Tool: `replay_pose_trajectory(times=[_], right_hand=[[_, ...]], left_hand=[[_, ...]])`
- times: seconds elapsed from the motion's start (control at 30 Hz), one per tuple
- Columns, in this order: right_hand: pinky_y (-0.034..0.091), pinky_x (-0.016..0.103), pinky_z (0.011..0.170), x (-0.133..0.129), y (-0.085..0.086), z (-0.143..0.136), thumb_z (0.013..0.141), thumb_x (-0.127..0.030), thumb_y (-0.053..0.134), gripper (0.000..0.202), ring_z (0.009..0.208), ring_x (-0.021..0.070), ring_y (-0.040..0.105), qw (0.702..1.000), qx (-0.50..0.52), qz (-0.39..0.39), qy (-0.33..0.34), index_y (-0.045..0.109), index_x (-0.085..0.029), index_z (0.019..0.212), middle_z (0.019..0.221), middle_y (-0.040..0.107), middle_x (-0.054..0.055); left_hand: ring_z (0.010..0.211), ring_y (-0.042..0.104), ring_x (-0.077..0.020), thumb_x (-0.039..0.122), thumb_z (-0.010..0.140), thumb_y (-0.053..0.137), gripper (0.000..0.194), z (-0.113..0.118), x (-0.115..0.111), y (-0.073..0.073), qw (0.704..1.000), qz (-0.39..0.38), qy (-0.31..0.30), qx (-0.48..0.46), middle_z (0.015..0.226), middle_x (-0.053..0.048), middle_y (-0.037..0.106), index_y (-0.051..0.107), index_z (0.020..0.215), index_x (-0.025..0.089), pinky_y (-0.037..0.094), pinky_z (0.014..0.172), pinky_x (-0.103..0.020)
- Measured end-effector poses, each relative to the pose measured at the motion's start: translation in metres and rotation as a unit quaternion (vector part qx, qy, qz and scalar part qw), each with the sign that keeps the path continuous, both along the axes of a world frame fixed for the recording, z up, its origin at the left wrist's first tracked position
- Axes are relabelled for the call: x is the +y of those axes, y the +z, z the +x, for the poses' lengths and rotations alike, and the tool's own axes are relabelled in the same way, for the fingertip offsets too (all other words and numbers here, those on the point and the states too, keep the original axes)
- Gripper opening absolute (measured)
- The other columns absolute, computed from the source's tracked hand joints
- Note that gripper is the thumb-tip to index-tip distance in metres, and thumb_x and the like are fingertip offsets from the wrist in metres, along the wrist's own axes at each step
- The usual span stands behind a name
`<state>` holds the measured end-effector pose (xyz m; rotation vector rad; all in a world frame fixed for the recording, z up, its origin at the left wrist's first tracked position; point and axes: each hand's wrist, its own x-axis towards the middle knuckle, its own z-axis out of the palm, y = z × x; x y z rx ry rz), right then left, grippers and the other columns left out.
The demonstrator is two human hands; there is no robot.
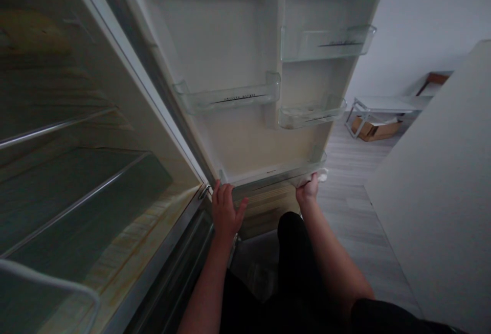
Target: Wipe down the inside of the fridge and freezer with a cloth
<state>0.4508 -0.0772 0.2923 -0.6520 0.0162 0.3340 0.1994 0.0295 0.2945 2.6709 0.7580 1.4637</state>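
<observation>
The left forearm (209, 277) rises from the bottom edge toward the centre; the left hand (226, 214) is spread, fingers (229, 194) pointing up, thumb (242, 207) angled rightward. The right forearm (333, 252) slants up and leftward; the right hand (307, 192) is curled, partly hidden. A bent knee (290, 226) shows between the forearms.

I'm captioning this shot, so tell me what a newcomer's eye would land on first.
Likely the open fridge door, filling the upper middle. Next, at its lower edge, the left hand near the hinge and the right hand with something white, perhaps a cloth. Brownish stains mark the fridge interior at left.
</observation>
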Motion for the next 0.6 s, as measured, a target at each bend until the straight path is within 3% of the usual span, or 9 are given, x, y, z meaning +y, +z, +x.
replay_pose_trajectory(times=[0.07, 0.13, 0.2, 0.37, 0.5, 0.6], right_hand=[[0.058, 0.029, 0.093, 0.015, -0.005, -0.033, 0.108, -0.043, 0.026, 0.048, 0.095, 0.012, 0.072, 0.998, 0.06, 0.02, 0.031, 0.066, -0.021, 0.122, 0.101, 0.076, 0.001], [0.058, 0.029, 0.094, 0.028, -0.006, -0.072, 0.108, -0.044, 0.023, 0.05, 0.095, 0.0123, 0.073, 0.987, 0.107, 0.041, 0.115, 0.068, -0.023, 0.118, 0.097, 0.077, -0.001], [0.057, 0.032, 0.098, 0.039, -0.004, -0.113, 0.106, -0.052, 0.026, 0.052, 0.099, 0.0148, 0.073, 0.968, 0.117, 0.063, 0.212, 0.069, -0.024, 0.115, 0.101, 0.077, 0.0], [0.055, 0.039, 0.103, 0.055, 0.003, -0.193, 0.103, -0.069, 0.014, 0.077, 0.113, 0.0204, 0.069, 0.906, 0.157, 0.145, 0.366, 0.071, -0.018, 0.114, 0.108, 0.076, 0.005], [0.056, 0.04, 0.101, 0.061, 0.0, -0.214, 0.105, -0.066, 0.014, 0.074, 0.115, 0.0205, 0.068, 0.888, 0.158, 0.15, 0.405, 0.071, -0.019, 0.115, 0.106, 0.076, 0.004], [0.055, 0.038, 0.102, 0.059, -0.002, -0.197, 0.105, -0.064, 0.015, 0.073, 0.116, 0.0197, 0.068, 0.92, 0.132, 0.122, 0.349, 0.071, -0.019, 0.116, 0.109, 0.076, 0.005]], left_hand=[[0.146, 0.037, -0.0386, 0.051, 0.099, 0.052, 0.051, 0.001, -0.001, 0.0, 1.0, -0.003, 0.002, 0.0, 0.132, -0.02, 0.059, 0.052, 0.133, 0.013, 0.036, 0.118, -0.056], [0.146, 0.037, -0.0387, 0.05, 0.099, 0.052, 0.051, 0.002, -0.001, 0.0, 1.0, -0.002, 0.001, -0.002, 0.132, -0.02, 0.059, 0.052, 0.133, 0.012, 0.036, 0.118, -0.056], [0.146, 0.038, -0.0387, 0.05, 0.099, 0.052, 0.052, 0.002, -0.001, 0.0, 1.0, 0.001, 0.001, -0.002, 0.132, -0.021, 0.059, 0.052, 0.133, 0.011, 0.036, 0.118, -0.056], [0.147, 0.037, -0.0381, 0.049, 0.099, 0.049, 0.051, -0.004, 0.0, 0.001, 1.0, 0.001, -0.001, 0.004, 0.132, -0.021, 0.06, 0.052, 0.132, 0.011, 0.036, 0.118, -0.056], [0.147, 0.038, -0.0365, 0.048, 0.099, 0.047, 0.048, -0.011, 0.002, 0.004, 1.0, -0.005, -0.015, 0.015, 0.133, -0.021, 0.061, 0.054, 0.132, 0.012, 0.037, 0.118, -0.054], [0.147, 0.038, -0.0366, 0.049, 0.1, 0.047, 0.051, -0.015, 0.003, 0.005, 1.0, -0.001, -0.021, 0.012, 0.134, -0.021, 0.06, 0.053, 0.133, 0.012, 0.037, 0.118, -0.054]])
